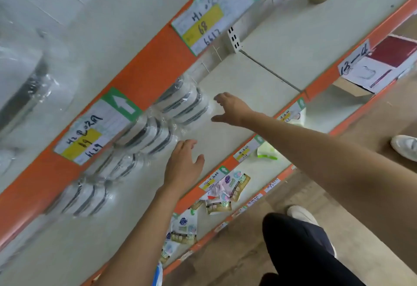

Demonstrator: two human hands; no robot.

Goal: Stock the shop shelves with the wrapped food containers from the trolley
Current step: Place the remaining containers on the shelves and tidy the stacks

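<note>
Left hand [184, 163] open, fingers relaxed, over the shelf [237, 87] just beside the wrapped food containers [149, 134], holding nothing. Right hand [230, 109] spread, fingertips at the clear wrap of the end pack [187, 105]; contact hard to judge. Four plastic-wrapped packs in a row along the back of the pale shelf, under an orange rail [144, 64] with handwritten price labels [203, 21]. Below, sachets [228, 193] scattered on lower shelves. Dark trouser leg [297, 247] and white shoe [302, 214] on the brown floor [372, 229].
</note>
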